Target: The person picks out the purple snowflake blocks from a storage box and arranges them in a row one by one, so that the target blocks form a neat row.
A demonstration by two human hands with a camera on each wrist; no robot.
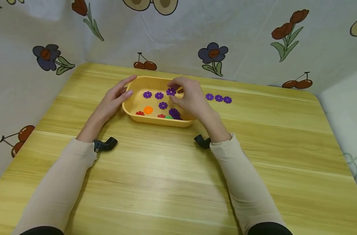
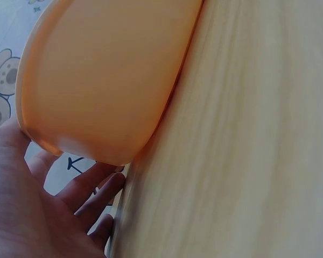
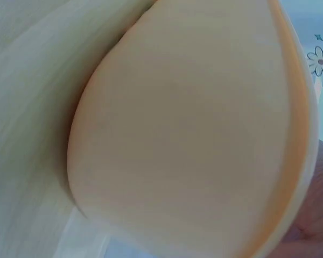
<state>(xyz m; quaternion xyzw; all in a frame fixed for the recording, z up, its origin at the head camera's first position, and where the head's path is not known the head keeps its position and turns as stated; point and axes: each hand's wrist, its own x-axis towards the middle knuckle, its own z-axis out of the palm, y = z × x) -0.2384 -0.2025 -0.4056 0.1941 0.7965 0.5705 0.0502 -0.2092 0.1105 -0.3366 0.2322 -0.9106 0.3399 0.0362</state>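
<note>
A yellow plastic tub (image 1: 154,123) stands near the table's far edge with notched, flower-shaped plastic discs inside. My left hand (image 1: 110,99) holds its left end, thumb at the rim; in the left wrist view the fingers (image 2: 99,199) bend beneath the end wall. Over the tub's right side, my right hand (image 1: 191,96) pinches a purple disc (image 1: 170,91) between thumb and forefinger. Loose purple discs (image 1: 147,94), an orange disc (image 1: 148,110) and red discs (image 1: 140,113) lie inside, and a bit of green shows at the near wall. The right wrist view is mostly the tub's side (image 3: 183,129).
Three purple discs (image 1: 219,98) lie in a row on the wooden table (image 1: 154,182), right of the tub. A printed cloth (image 1: 178,36) hangs behind the table. A black wrist device (image 1: 106,144) sits at the left cuff, another (image 1: 202,142) at the right.
</note>
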